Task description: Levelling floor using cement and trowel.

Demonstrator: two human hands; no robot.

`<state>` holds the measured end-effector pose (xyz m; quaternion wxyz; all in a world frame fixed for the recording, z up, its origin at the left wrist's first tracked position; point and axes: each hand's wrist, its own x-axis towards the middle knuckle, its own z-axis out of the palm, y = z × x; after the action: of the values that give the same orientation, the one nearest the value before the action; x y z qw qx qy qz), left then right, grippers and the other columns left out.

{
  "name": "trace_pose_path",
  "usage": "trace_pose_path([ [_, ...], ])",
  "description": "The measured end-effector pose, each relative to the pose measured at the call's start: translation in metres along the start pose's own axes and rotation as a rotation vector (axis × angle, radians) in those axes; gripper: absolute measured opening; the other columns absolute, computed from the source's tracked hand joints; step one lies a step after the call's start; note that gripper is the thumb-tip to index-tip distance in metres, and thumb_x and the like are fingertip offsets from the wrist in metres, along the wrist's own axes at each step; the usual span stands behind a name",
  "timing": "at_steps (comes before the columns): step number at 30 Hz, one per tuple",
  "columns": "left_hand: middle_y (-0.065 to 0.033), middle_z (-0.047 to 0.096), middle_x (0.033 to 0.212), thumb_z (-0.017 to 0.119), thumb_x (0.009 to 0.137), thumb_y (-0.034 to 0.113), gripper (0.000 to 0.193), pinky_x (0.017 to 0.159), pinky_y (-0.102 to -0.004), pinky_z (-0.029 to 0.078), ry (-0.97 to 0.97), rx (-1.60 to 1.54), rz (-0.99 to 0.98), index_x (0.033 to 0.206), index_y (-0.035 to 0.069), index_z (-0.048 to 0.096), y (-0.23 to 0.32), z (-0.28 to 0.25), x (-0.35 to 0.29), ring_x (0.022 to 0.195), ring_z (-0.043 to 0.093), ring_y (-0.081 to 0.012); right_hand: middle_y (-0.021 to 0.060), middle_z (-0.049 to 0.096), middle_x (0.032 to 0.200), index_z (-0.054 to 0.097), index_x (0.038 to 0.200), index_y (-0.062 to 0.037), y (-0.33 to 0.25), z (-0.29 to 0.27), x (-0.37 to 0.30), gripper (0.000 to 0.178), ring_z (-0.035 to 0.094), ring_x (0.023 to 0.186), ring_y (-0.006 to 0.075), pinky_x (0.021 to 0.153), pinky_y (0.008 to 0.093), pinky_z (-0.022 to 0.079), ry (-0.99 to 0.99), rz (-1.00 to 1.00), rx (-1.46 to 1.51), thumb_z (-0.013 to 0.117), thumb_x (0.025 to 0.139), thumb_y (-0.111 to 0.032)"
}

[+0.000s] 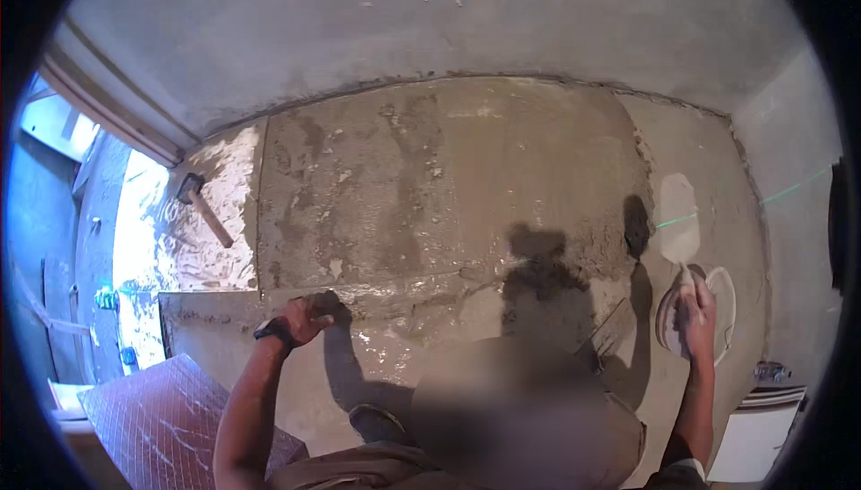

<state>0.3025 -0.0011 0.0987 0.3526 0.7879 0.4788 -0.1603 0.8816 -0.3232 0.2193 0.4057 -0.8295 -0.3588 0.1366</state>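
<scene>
My right hand (695,311) is closed around the handle of a trowel (679,218), whose long pale blade points away from me over the floor. Below that hand stands a round bucket (725,300) with a light rim, partly covered by the hand. On the left, my left hand (305,318) hangs over the wet grey mortar bed (359,194), its fingers curled in and no object visible in them. A dark watch (273,332) is on that wrist. The mortar is rough and wet on its left half and smoother on its right.
A mallet (206,212) with a wooden handle lies on the brightly lit patch at left. A patterned brown sheet or tile (170,414) is at lower left. Stacked pale panels (756,436) stand at lower right. Walls bound the far and right sides; a green laser line (794,187) crosses the right wall.
</scene>
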Motion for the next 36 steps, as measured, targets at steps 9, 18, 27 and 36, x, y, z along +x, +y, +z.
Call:
trace_pose_path([
  [9,-0.0189,0.063,0.123,0.063,0.088,0.044,0.051,0.097,-0.0475,0.047,0.038,0.039,0.004,0.129,0.014,0.057,-0.033,-0.013,-0.025,0.115,0.058,-0.0387,0.0027,0.055,0.073,0.054,0.104,-0.0057,-0.164,0.256,0.092,0.023,0.052,0.054,0.0110,0.046,0.0253,0.043,-0.811,0.269,0.380,0.055,0.099,-0.028],
  [18,-0.0207,0.066,0.114,0.065,0.088,0.044,0.058,0.093,-0.0461,0.049,0.146,0.007,-0.029,0.130,0.004,0.057,-0.058,-0.009,-0.057,0.109,0.061,-0.0390,0.0075,0.057,0.069,0.059,0.097,-0.0021,-0.208,0.472,0.163,0.019,0.057,0.053,0.0180,0.043,0.0325,0.047,-0.655,0.252,0.663,0.062,0.091,-0.020],
  [27,-0.0222,0.068,0.096,0.063,0.087,0.052,0.054,0.082,-0.0471,0.051,0.075,-0.045,-0.133,0.111,0.003,0.062,-0.061,-0.007,-0.063,0.097,0.065,-0.0408,0.0089,0.058,0.073,0.060,0.098,0.0014,-0.234,0.533,0.191,0.019,0.055,0.049,0.0196,0.041,0.0348,0.045,-0.527,0.294,0.653,0.063,0.089,-0.015],
  [36,-0.0236,0.068,0.093,0.063,0.089,0.052,0.055,0.080,-0.0471,0.052,0.123,-0.093,-0.096,0.106,-0.001,0.060,-0.058,-0.012,-0.062,0.094,0.065,-0.0414,0.0084,0.055,0.066,0.058,0.091,-0.0019,-0.241,0.575,0.186,0.012,0.052,0.047,0.0198,0.040,0.0346,0.041,-0.603,0.330,0.755,0.059,0.091,-0.014],
])
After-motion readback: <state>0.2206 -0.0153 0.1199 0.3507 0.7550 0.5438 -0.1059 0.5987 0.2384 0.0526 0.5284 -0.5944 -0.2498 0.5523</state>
